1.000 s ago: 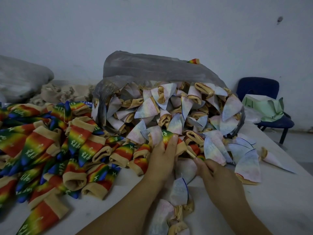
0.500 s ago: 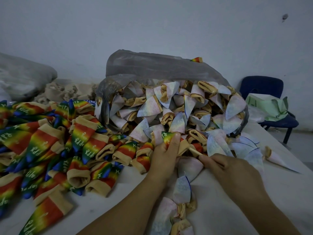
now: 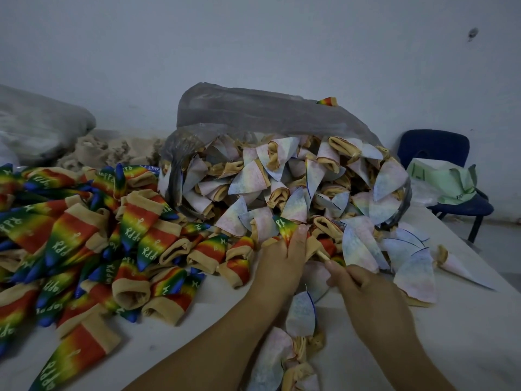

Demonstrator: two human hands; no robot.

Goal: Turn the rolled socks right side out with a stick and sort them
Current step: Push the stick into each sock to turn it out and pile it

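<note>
Rainbow sock [image 3: 284,227] half turned at frame centre, pinched firm in left hand [image 3: 282,259], bright tip poking up past the fingers so the cloth can roll over the stick [image 3: 322,255]; right hand [image 3: 363,289] closed around the stick's near end, driving from lower right. Finished rainbow pile [image 3: 84,244] kept apart at left, pale inside-out socks [image 3: 296,187] spilling from the plastic bag [image 3: 253,108] above onto the tabletop [image 3: 465,328]. Versus half a second back: grips unchanged, sock tip barely shifted, view nudged slightly
</note>
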